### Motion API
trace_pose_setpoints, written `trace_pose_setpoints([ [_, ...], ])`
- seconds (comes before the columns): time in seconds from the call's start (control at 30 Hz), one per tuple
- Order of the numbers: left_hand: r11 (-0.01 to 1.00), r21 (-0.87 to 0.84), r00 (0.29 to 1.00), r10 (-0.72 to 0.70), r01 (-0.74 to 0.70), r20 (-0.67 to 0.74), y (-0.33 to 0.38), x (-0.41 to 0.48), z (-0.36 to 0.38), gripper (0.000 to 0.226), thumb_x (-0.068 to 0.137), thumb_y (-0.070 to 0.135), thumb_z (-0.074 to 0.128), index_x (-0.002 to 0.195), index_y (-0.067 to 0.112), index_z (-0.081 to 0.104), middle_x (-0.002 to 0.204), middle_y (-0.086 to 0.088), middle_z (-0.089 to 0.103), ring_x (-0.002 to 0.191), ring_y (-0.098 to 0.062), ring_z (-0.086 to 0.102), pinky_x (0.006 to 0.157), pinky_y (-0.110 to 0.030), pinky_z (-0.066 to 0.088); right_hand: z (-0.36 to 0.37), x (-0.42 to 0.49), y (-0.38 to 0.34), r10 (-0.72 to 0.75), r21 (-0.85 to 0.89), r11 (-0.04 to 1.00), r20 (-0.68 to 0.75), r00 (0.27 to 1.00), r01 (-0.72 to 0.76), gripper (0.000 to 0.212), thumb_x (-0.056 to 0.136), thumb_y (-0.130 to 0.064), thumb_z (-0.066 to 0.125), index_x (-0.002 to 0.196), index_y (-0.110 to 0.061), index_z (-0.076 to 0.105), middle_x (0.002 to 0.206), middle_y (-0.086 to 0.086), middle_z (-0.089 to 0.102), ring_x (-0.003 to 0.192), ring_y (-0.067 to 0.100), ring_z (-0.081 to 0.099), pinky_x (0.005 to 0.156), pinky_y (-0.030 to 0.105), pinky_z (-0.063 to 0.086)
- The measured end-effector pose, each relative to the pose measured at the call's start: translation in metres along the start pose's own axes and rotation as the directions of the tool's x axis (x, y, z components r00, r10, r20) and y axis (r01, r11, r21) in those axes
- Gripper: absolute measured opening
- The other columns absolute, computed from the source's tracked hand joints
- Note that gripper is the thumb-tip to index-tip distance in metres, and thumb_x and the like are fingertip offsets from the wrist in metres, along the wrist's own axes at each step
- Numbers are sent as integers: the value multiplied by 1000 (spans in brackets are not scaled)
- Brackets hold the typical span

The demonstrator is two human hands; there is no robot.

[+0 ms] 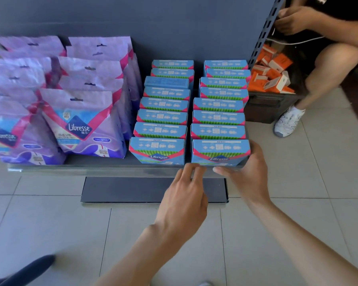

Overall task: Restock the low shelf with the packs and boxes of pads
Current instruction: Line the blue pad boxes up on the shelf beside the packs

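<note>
Several glossy, crinkled purple packs stand at the left of the low shelf; two rows of crisp rectangular blue boxes fill its right. With fingers nearly straight, the left hand touches the near right box; the right hand clasps that box's right end.

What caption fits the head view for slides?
Right hand grips the right row's front blue box on the low shelf; left hand touches its corner.
</note>
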State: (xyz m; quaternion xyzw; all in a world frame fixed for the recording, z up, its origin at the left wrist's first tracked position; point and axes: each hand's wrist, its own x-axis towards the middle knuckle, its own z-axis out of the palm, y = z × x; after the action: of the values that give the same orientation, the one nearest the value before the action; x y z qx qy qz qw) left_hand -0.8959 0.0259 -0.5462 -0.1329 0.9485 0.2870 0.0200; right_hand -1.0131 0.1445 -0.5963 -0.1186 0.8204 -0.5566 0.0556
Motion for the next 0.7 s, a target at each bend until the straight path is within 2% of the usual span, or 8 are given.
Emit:
trace_pose_setpoints([
  [0.13, 975, 208, 992, 91, -72, -82, -6, -1, -28, 55, 66, 7, 68, 118, 16, 56, 122, 0, 56, 105, -19, 59, 69, -23, 49, -17, 0, -7, 82, -203, 976, 13, 997, -78, 93, 50, -32, 88, 130, -21, 43, 129, -2, 53, 121, 16, 48, 100, 31, 44],
  [0.17, 964, 257, 987, 105, -71, -124, -9, 1, -37, 58, 59, 5, 71, 115, 14, 59, 119, -1, 58, 102, -20, 60, 69, -22, 47, -22, 1, -11, 71, -257, 964, 28, 997, -62, 98, 55, -29, 89, 137, -16, 38, 135, 1, 48, 126, 18, 44, 103, 28, 38],
  [0.23, 932, 357, 975, 137, -67, -177, -21, 7, -51, 63, 56, -1, 71, 118, 9, 60, 122, -9, 59, 106, -27, 60, 81, -29, 50, -33, 2, -24, -83, -410, 906, 65, 994, 102, 94, 64, -25, 85, 142, -8, 35, 138, 8, 44, 127, 21, 39, 99, 16, 30],
  [0.33, 865, 500, 982, 123, -36, -141, -46, 15, -65, 70, 59, -5, 71, 127, 2, 56, 132, -18, 54, 121, -38, 53, 94, -45, 50, -38, -2, -47, -403, -645, 605, 259, 878, 468, 73, 72, -18, 77, 136, -5, 46, 134, 11, 50, 121, 25, 47, 93, 26, 44],
  [0.4, 828, 560, 994, 83, -32, -66, -60, 16, -62, 78, 55, -2, 78, 129, 2, 55, 135, -20, 53, 123, -42, 51, 95, -51, 48, -32, -7, -55, -476, -713, 371, 405, 781, 596, 59, 74, -14, 75, 128, -5, 57, 129, 12, 57, 112, 27, 58, 84, 33, 53],
  [0.43, 820, 570, 995, 86, -47, -41, -66, 17, -59, 81, 52, -2, 81, 129, 2, 55, 135, -20, 53, 122, -43, 52, 94, -53, 49, -28, -8, -55, -480, -732, 304, 435, 762, 610, 53, 73, -13, 76, 123, -5, 61, 125, 11, 60, 107, 27, 61, 80, 33, 55],
  [0.6, 859, 507, 993, 110, -74, -42, -70, 19, -44, 86, 45, -14, 77, 128, -5, 53, 131, -26, 54, 117, -48, 54, 85, -55, 53, -10, -6, -43, -399, -772, 302, 431, 810, 559, 48, 61, -2, 83, 106, -7, 67, 109, 6, 66, 95, 23, 65, 62, 29, 56],
  [0.7, 818, 556, 985, 170, -147, 9, -58, 20, -41, 59, 48, -10, 76, 106, -10, 66, 125, -25, 59, 124, -43, 43, 92, -54, 50, -4, -5, -47, -406, -765, 293, 444, 799, 574, 37, 71, -13, 79, 105, -5, 68, 107, 5, 67, 93, 23, 65, 62, 28, 54],
])
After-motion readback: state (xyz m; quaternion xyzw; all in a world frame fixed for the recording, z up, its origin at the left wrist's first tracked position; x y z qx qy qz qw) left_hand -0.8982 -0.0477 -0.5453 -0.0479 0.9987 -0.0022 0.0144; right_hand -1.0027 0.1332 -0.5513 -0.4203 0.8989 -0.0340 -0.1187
